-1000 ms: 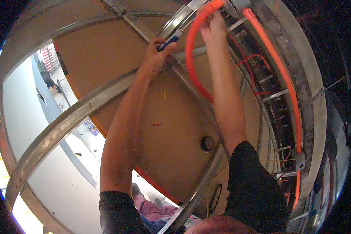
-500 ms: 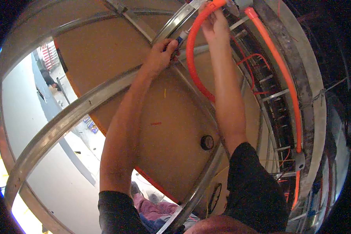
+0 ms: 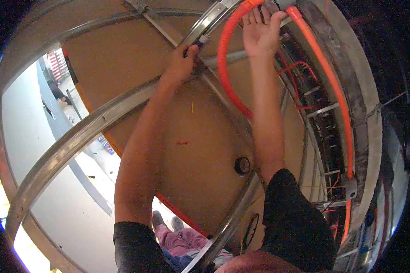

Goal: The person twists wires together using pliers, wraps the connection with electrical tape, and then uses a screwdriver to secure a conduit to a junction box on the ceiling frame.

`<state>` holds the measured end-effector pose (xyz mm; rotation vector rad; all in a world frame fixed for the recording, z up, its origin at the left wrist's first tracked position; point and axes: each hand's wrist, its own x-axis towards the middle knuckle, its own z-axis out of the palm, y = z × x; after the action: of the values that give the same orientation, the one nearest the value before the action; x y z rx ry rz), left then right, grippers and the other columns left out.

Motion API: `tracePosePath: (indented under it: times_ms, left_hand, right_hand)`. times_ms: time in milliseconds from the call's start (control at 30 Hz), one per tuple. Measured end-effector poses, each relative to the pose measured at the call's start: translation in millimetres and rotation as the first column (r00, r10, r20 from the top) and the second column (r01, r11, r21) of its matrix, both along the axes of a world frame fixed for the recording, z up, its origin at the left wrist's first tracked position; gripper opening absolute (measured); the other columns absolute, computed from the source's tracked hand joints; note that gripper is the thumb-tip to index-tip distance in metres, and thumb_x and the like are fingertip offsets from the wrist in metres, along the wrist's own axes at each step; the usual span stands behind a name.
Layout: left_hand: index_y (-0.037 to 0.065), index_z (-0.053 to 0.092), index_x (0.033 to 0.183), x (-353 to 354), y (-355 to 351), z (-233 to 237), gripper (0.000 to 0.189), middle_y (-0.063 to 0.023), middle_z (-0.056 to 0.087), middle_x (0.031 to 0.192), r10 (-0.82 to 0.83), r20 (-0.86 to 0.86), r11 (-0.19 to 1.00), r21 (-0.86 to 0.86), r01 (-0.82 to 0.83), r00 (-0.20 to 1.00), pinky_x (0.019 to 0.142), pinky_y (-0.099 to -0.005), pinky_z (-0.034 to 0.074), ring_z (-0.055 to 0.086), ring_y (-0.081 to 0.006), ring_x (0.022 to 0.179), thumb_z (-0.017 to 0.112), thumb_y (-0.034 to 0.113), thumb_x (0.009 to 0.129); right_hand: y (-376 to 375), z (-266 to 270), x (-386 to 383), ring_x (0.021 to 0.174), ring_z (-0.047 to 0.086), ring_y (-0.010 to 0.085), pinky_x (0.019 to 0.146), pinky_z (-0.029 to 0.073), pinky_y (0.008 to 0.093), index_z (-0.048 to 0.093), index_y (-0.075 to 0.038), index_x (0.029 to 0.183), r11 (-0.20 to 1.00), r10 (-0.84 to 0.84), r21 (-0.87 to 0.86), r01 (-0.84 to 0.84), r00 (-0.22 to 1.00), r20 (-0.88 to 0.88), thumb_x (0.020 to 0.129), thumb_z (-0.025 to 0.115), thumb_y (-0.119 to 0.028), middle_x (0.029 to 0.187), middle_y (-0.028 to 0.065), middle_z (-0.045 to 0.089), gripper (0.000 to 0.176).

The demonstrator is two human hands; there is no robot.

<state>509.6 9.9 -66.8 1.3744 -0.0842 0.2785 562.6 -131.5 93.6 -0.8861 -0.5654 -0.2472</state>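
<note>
At nine o'clock a rail [image 3: 77, 136] is crossing the brown board [image 3: 200, 136] on a diagonal, and at about eleven the left hand [image 3: 182, 66] is clenching a blue-handled tool [image 3: 199, 42], whose tip is hidden where the rails meet. At twelve the orange conduit [image 3: 223, 68] is looping down from the top edge. The right hand [image 3: 259, 34] is lying flat just right of it, fingers spread wide and gripping nothing — contact unclear. Holding the tool square to the rail is probably what matters here — with the open palm keeping the conduit clear.
</note>
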Motion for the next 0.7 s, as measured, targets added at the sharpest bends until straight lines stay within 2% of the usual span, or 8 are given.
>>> tracePosePath:
  times_ms: [67, 100, 167, 333, 400, 467, 600, 700]
  left_hand:
    - [-0.001, 0.063, 0.105, 7, -2, -6, 0.042, -0.0103, 0.067, 0.083, -0.002, 0.006, 1.0, 0.006, 0.002, 1.0, 0.07, -0.0356, 0.048, 0.059, -0.0187, 0.073, 0.054, 0.04, 0.099]
    - [-0.001, 0.062, 0.106, 11, -3, -10, 0.042, -0.0102, 0.066, 0.082, 0.0, 0.013, 1.0, 0.006, 0.0, 1.0, 0.07, -0.0356, 0.048, 0.059, -0.0187, 0.073, 0.055, 0.04, 0.098]
    - [-0.001, 0.062, 0.106, 14, -2, -15, 0.042, -0.0099, 0.066, 0.082, -0.01, 0.011, 1.0, -0.008, 0.01, 1.0, 0.069, -0.0355, 0.048, 0.059, -0.0187, 0.072, 0.055, 0.041, 0.098]
    - [0.0, 0.062, 0.105, 6, -2, -11, 0.043, -0.0085, 0.064, 0.081, -0.026, 0.025, 0.999, -0.029, 0.027, 0.999, 0.067, -0.0346, 0.047, 0.057, -0.0178, 0.071, 0.054, 0.041, 0.099]
    - [0.0, 0.062, 0.107, 7, 0, -8, 0.043, -0.0078, 0.063, 0.082, -0.019, 0.034, 1.0, 0.023, 0.018, 0.999, 0.066, -0.0337, 0.046, 0.056, -0.0167, 0.07, 0.054, 0.041, 0.099]
    - [-0.001, 0.062, 0.108, 3, -1, -5, 0.043, -0.0073, 0.063, 0.081, -0.006, 0.028, 1.0, 0.0, 0.007, 1.0, 0.065, -0.0335, 0.046, 0.055, -0.0165, 0.069, 0.054, 0.041, 0.099]
    - [-0.001, 0.063, 0.11, -6, 2, 4, 0.044, -0.0064, 0.063, 0.078, 0.02, 0.016, 0.999, 0.037, -0.021, 1.0, 0.064, -0.0339, 0.047, 0.055, -0.0162, 0.068, 0.055, 0.041, 0.099]
    - [-0.001, 0.064, 0.108, -2, 4, 0, 0.045, -0.0069, 0.065, 0.077, -0.021, 0.008, 0.999, 0.035, 0.021, 1.0, 0.066, -0.0342, 0.048, 0.058, -0.0166, 0.068, 0.055, 0.042, 0.098]
  right_hand:
    - [4, 0, -9, 0.113, 0.055, 0.0215, 0.097, 0.046, 0.0357, 0.056, 0.0, 0.123, 0.997, -0.059, -0.056, 0.061, 0.998, 0.034, 0.091, 0.063, -0.051, 0.12, 0.0108, 0.057, 0.061]
    - [6, 0, -9, 0.113, 0.055, 0.0215, 0.097, 0.046, 0.0357, 0.056, 0.0, 0.123, 0.997, -0.06, -0.053, 0.061, 0.998, 0.033, 0.091, 0.063, -0.051, 0.12, 0.0108, 0.057, 0.061]
    - [9, -2, -7, 0.135, 0.036, 0.0252, 0.114, 0.028, 0.0402, 0.044, 0.001, 0.139, 0.973, 0.053, -0.232, -0.006, 0.979, 0.197, 0.086, 0.066, -0.057, 0.143, 0.0104, 0.041, 0.082]
    - [10, 1, -8, 0.127, 0.046, 0.0241, 0.109, 0.035, 0.0389, 0.05, 0.001, 0.131, 0.981, 0.091, -0.186, -0.057, 0.979, 0.183, 0.089, 0.064, -0.053, 0.134, 0.0093, 0.05, 0.07]
    - [11, 4, -8, 0.125, 0.048, 0.0237, 0.108, 0.036, 0.0384, 0.052, 0.002, 0.128, 0.987, 0.079, -0.154, -0.051, 0.98, 0.181, 0.091, 0.063, -0.051, 0.131, 0.009, 0.053, 0.066]
    - [15, 7, -10, 0.12, 0.052, 0.0226, 0.105, 0.041, 0.0365, 0.054, 0.001, 0.123, 0.99, 0.041, -0.138, -0.015, 0.981, 0.192, 0.093, 0.063, -0.046, 0.125, 0.0093, 0.057, 0.057]
    - [22, 9, -15, 0.117, 0.054, 0.0214, 0.102, 0.043, 0.0354, 0.055, 0.001, 0.122, 0.995, -0.018, -0.094, 0.038, 0.978, 0.209, 0.093, 0.064, -0.043, 0.122, 0.0101, 0.058, 0.053]
    - [29, 6, -25, 0.116, 0.055, 0.021, 0.1, 0.045, 0.0352, 0.055, 0.001, 0.122, 0.989, -0.056, -0.114, 0.094, 0.953, 0.298, 0.093, 0.065, -0.042, 0.122, 0.0107, 0.059, 0.053]
